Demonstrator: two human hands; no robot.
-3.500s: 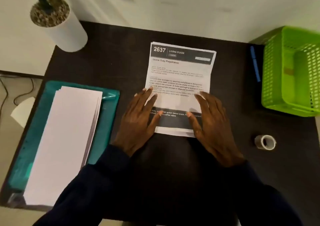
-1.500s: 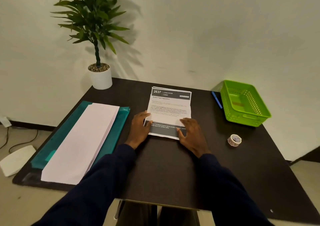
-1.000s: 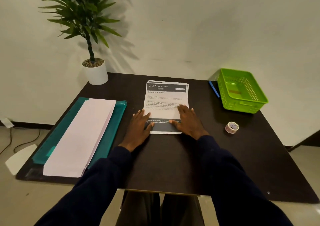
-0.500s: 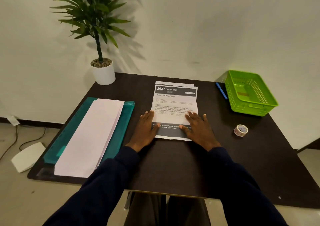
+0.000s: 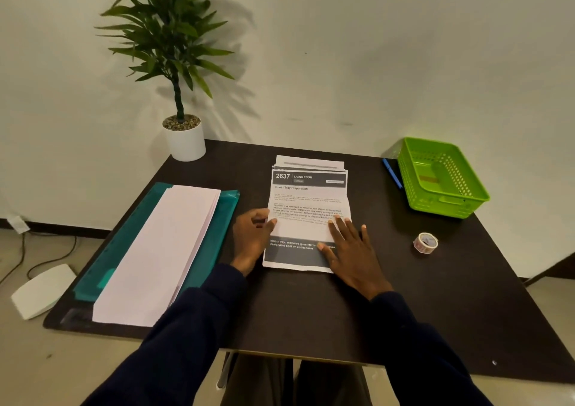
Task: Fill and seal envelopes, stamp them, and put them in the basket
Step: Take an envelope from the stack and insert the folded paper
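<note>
A stack of printed sheets (image 5: 308,200) headed "2637 Living Room" lies in the middle of the dark table (image 5: 311,306). My left hand (image 5: 252,237) touches the top sheet's left edge, fingers curled at that edge. My right hand (image 5: 351,248) lies flat with spread fingers on the sheet's lower right part. A stack of long white envelopes (image 5: 161,253) rests on a teal folder (image 5: 224,222) at the left. A green plastic basket (image 5: 438,178) stands at the far right, with a small reddish item inside. A small roll of tape (image 5: 425,242) lies in front of the basket.
A potted plant in a white pot (image 5: 184,138) stands at the table's far left corner. A blue pen (image 5: 392,173) lies beside the basket's left wall. A white device (image 5: 42,290) and cables lie on the floor to the left.
The camera tilted up from a close look down to a wider view. Both hands stayed on the top sheet; my left hand's fingers now curl at its left edge.
</note>
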